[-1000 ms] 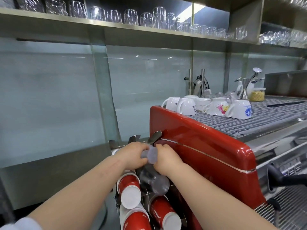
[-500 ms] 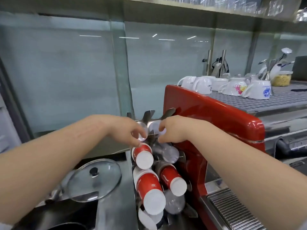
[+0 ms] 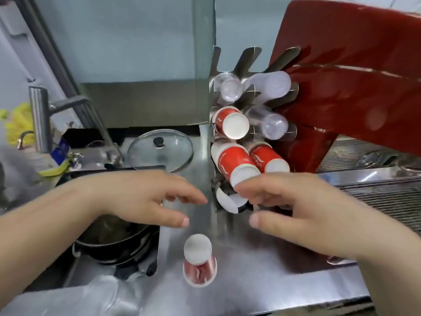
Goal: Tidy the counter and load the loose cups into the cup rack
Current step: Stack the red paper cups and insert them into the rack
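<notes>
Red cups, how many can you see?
4. Three lie in the rack: upper left, middle left, middle right. One stands upside down on the counter. More may hide behind the right hand.

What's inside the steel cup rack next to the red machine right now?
The steel cup rack holds clear plastic cups up top and red paper cups below, bases outward. The right hand covers the lowest slots, so their contents are unclear.
</notes>
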A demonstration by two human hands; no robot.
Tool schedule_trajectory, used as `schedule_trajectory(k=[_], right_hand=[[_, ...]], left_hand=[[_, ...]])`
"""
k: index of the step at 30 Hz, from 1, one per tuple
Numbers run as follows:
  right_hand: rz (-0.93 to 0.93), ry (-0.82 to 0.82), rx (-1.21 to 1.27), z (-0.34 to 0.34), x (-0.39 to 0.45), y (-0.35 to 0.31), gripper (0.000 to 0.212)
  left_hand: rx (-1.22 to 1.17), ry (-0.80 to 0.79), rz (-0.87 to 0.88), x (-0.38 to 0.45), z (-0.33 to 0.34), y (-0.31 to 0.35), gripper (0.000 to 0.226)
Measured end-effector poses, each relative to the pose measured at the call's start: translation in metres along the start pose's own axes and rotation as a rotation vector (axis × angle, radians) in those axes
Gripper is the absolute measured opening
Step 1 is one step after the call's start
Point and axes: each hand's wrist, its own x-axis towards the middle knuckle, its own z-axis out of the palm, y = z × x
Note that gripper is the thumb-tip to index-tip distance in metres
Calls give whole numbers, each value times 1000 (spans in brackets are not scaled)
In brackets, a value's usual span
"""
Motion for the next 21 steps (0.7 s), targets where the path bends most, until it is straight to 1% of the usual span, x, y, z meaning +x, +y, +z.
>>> schedule_trajectory(k=[2,4,5,8,9,11,13,15,17,18,20,21], right_hand=[[31,-20,166,34,-11,8,35],[119,-5,350,70,-14,19,24],[170,7,380,90,-13,26,24],[296,25,296,145,-7,55,39],[333,16,248,159,-4,66,43],[404,-24,180,180,5,86,56],[461,-70,204,193,11,101,66],[482,-98,218,202,15,109,70],[479,-117,220,210,15,115,70],[474,-125,225,213,15,117,68],[472,-134,240,219,16,121,68],[479,-137,247,222,16,122,70]], left_hand=[[22,15,-36,1,29,-9,61],[84,23,-88,5,55,-17,74],[86,17,-112,9,67,-20,79],[42,6,-167,23,96,-28,84],[20,7,-177,28,104,-30,86],[-14,7,-186,36,116,-34,90],[-34,11,-190,41,124,-36,93],[-60,20,-179,47,131,-37,96],[-79,21,-174,53,140,-37,95],[-87,32,-171,55,144,-38,88],[-101,84,-156,61,151,-41,65],[-107,105,-153,62,152,-41,56]])
